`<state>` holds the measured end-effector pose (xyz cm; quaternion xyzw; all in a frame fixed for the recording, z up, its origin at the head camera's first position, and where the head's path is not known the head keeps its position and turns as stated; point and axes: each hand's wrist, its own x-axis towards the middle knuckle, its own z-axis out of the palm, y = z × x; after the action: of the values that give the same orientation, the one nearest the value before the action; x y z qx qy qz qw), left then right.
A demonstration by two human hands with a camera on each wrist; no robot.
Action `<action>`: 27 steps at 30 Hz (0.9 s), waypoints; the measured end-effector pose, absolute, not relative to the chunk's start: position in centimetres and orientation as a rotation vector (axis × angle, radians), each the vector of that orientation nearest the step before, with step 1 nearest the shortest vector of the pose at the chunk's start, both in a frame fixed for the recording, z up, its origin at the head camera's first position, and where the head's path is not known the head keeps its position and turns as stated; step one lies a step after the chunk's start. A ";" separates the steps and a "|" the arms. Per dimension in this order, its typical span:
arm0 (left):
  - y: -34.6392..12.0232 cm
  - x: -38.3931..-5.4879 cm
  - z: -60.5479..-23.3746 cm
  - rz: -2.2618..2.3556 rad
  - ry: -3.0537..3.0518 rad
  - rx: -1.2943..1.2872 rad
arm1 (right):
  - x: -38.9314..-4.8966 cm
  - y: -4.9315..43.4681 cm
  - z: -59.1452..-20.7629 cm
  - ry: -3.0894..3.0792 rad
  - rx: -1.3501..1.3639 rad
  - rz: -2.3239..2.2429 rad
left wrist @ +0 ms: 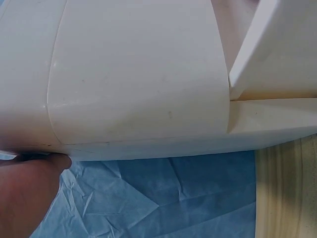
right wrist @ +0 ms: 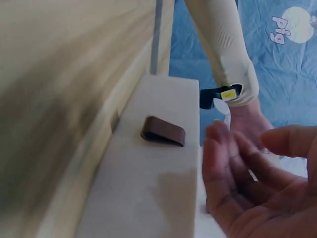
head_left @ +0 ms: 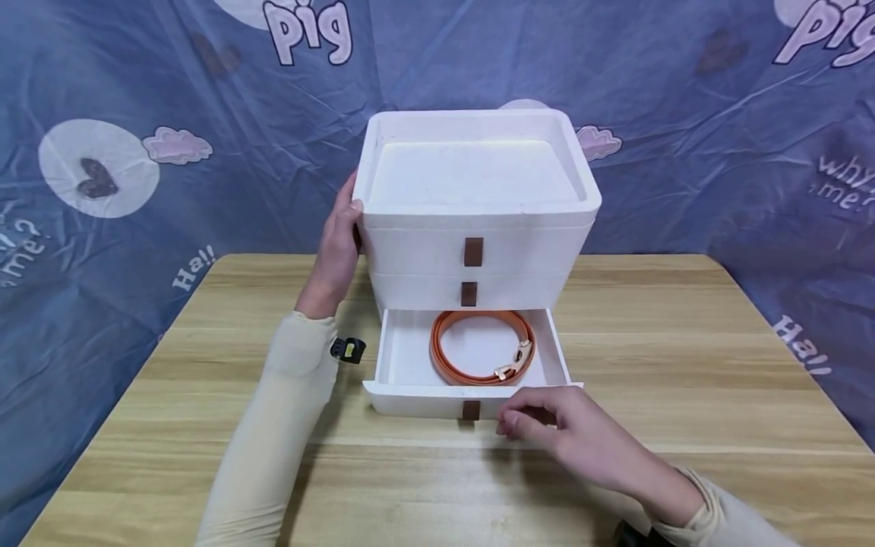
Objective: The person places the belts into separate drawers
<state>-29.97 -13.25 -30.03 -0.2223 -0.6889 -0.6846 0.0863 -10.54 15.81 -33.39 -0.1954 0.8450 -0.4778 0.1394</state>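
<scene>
A white storage box (head_left: 478,220) with stacked drawers stands on the table, each drawer front bearing a brown pull tab (head_left: 473,252). Its bottom drawer (head_left: 403,399) is pulled out, and a coiled orange-brown belt (head_left: 437,349) with a gold buckle (head_left: 514,365) lies inside. My left hand (head_left: 336,247) rests against the box's upper left side, thumb at the front corner; most of its fingers are hidden behind the side. My right hand (head_left: 567,433) is just in front of the drawer, right of the bottom tab (right wrist: 166,131), fingers loosely bent with nothing between them.
The wooden table (head_left: 683,365) extends on both sides of the box. Behind it hangs a blue printed cloth (head_left: 437,61). The box's top is a shallow rimmed tray (head_left: 478,171). A black wrist device (head_left: 349,349) is on the left sleeve.
</scene>
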 end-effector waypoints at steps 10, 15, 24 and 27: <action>-13.1 -30.0 -30.0 -2.059 -2.041 -0.659 | -10.8 15.7 -35.7 2.118 -0.420 -1.535; -13.2 -29.9 -29.9 -2.078 -2.039 -0.652 | -11.0 15.0 -37.0 1.902 -0.285 -1.690; -13.1 -29.9 -29.9 -2.087 -2.019 -0.673 | -10.8 14.7 -37.6 1.780 -0.265 -1.745; -13.1 -29.9 -30.0 -2.085 -2.016 -0.671 | -10.7 14.7 -37.9 1.791 -0.322 -1.753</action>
<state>-29.90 -13.14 -29.97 -0.2247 -0.6749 -0.6980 0.0825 -10.71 14.66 -37.86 -0.1216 0.6757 -0.6613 0.3024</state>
